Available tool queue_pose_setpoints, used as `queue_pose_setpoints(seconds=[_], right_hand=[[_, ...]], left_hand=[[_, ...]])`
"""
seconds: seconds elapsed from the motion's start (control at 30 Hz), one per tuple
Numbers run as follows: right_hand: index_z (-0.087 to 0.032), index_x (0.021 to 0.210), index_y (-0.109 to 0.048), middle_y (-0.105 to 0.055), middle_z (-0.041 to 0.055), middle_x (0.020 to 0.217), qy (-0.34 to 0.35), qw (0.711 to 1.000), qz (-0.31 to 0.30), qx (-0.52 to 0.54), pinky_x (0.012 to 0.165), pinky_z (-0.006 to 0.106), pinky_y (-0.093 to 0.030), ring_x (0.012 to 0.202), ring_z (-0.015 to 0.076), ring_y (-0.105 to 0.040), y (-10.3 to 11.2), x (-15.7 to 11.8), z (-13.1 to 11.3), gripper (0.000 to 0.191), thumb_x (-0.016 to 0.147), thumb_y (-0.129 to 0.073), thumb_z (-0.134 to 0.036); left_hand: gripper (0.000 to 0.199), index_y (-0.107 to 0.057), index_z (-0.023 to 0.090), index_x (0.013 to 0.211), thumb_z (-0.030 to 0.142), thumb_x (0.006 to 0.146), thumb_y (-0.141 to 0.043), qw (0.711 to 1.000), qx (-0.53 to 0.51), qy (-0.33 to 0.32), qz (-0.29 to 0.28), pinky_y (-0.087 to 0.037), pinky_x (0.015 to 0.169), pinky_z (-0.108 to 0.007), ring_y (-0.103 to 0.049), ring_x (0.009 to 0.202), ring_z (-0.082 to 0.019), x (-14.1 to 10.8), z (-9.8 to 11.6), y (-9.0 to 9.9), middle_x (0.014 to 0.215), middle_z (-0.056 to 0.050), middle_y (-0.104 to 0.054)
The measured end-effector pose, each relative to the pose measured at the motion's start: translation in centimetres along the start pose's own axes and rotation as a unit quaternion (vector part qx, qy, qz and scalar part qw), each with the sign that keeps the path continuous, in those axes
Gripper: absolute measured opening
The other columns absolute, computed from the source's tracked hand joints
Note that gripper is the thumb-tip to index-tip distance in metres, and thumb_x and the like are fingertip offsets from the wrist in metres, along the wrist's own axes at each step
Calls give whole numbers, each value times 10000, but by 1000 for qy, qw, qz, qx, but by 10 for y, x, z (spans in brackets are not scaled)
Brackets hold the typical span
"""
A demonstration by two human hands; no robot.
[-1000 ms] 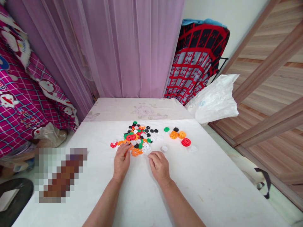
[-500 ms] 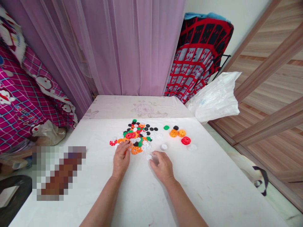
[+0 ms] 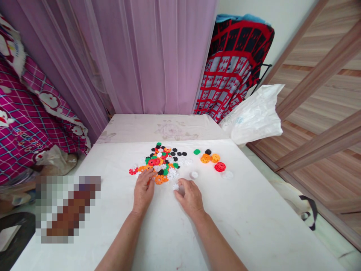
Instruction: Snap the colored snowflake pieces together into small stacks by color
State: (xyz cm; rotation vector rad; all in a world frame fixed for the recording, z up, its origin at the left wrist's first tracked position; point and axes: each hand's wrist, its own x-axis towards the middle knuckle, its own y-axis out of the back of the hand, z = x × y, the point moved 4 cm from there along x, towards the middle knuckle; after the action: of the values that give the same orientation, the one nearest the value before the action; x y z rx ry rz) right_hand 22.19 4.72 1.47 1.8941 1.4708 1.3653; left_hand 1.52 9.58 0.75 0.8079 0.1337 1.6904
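A loose pile of flower-shaped plastic discs in red, orange, green, black and white lies on the white tabletop. My left hand rests at the pile's near left edge, fingers apart, touching its near discs. Between the thumb and fingers of my right hand is a white disc, just right of the pile. Beyond that hand stands a small white stack. Farther right are orange stacks, a red stack, a green disc, a black stack and faint white discs.
The table carries a floral cloth at its far end. A white plastic bag sits at the far right corner. Purple curtains hang behind. A blurred patch covers the left side.
The whole view has shifted slightly, moving most things a little left. My right hand still holds the white disc, and my left hand stays by the pile.
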Motion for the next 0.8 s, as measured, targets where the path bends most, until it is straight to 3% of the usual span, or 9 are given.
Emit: queue_pose_setpoints(seconds=[0.2, 0.37, 0.6, 0.8], right_hand=[[-235, 980, -598, -694, 12, 885, 12, 1000, 4, -13, 748, 308, -462, 824, 193, -610, -1, 2, -3, 251, 738, -612, -174], [-226, 1065, -585, -698, 9, 875, 2, 999, 39, 13, 759, 309, -476, 798, 185, -614, -1, 1, -1, 322, 745, -593, -193], [-196, 1124, -548, -708, 35, 911, -86, 984, 154, 14, 766, 339, -491, 756, 184, -611, 34, 15, 49, 364, 800, -580, -359], [-186, 1160, -541, -720, 34, 917, -101, 985, 139, -7, 775, 356, -478, 776, 198, -608, 37, 21, 68, 409, 804, -564, -386]], left_hand=[[264, -714, 271, 1029, 303, 888, -493, 1000, -2, -5, -5, -376, 1098, -547, -569, 1219, -245, 0, 0, 0, 1208, -55, -689], [268, -718, 275, 1031, 305, 882, -497, 1000, 1, 1, -1, -373, 1098, -553, -563, 1223, -249, -1, -3, -2, 1205, -53, -691], [277, -719, 275, 1023, 309, 885, -481, 1000, 7, -10, 1, -385, 1082, -558, -581, 1195, -256, -1, -3, -3, 1184, -58, -699], [273, -717, 276, 1020, 287, 878, -484, 1000, 16, -19, 2, -396, 1073, -550, -592, 1175, -252, -1, -2, -3, 1179, -57, -700]])
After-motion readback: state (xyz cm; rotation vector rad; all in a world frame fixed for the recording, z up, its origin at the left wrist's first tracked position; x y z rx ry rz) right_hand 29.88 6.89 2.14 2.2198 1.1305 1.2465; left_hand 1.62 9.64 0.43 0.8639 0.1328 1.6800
